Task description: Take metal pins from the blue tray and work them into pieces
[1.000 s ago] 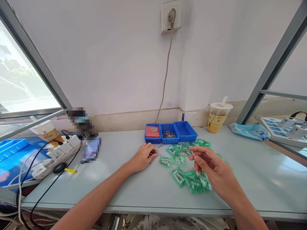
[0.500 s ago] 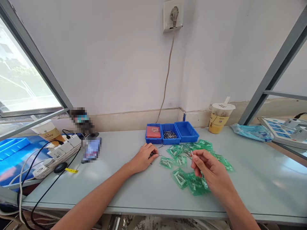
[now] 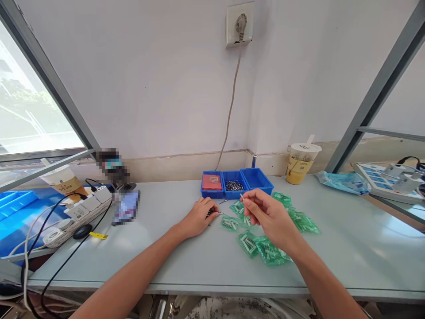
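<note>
My left hand [image 3: 199, 217] rests on the tabletop with its fingers curled over several thin metal pins [image 3: 215, 213], whose ends poke out beside the fingertips. Just right of it, my right hand [image 3: 265, 217] is raised above the table, thumb and forefinger pinching a small metal pin [image 3: 242, 197]. Green plastic bags [image 3: 247, 243] with metal pins inside lie below and around the right hand, which hides some of them. Behind the hands stands a blue bin [image 3: 234, 195] filled with loose metal pins. One loose pin [image 3: 223, 201] lies on the table before it.
Beside the filled bin are a blue bin [image 3: 212, 194] with red packets and another blue bin [image 3: 257, 179]. A drink cup [image 3: 299, 170] and a light-blue packet [image 3: 343, 182] stand at the back right. Power strips [image 3: 79, 217], cables and a phone [image 3: 126, 206] are on the left.
My right hand has moved left and a little up with the pin, away from the green bags and towards my left hand. The left hand stays in place.
</note>
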Motion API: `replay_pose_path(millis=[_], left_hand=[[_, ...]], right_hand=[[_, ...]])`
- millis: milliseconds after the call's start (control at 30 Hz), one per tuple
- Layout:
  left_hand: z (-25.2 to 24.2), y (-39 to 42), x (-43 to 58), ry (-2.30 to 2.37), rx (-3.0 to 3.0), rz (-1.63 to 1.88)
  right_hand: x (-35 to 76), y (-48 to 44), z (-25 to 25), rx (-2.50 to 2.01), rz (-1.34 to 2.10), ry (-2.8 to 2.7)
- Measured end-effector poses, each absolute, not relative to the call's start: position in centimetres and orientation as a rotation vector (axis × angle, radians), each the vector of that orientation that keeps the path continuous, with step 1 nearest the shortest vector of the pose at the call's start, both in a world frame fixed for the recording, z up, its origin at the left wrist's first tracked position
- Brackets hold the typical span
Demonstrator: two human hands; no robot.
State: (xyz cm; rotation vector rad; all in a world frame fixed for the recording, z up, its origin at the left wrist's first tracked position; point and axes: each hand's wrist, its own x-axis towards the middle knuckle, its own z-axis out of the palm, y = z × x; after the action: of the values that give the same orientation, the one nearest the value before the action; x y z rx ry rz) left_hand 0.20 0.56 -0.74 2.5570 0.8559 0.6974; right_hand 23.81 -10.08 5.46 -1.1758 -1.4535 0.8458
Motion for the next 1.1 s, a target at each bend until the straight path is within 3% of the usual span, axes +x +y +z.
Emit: replay_pose_path(millis=[200, 500, 800, 1100], left_hand=[[-1.0, 0.8, 0.2, 0.85, 2.561, 0.691], [-0.7, 0.5, 0.1, 0.865, 2.549, 0.692], [-0.7, 0.5, 0.2, 0.862, 2.547, 0.69], [-0.7, 0.5, 0.0, 0.841, 2.542, 0.705]], right_hand=[[24.6, -7.5, 7.8, -1.098, 0.864, -1.362], [26.4, -3.3, 4.8, -1.141, 1.068, -1.352], [26.8, -1.8, 1.6, -1.22, 0.832, -1.497], [26.7, -1.1, 1.7, -1.247, 1.044, -1.199]])
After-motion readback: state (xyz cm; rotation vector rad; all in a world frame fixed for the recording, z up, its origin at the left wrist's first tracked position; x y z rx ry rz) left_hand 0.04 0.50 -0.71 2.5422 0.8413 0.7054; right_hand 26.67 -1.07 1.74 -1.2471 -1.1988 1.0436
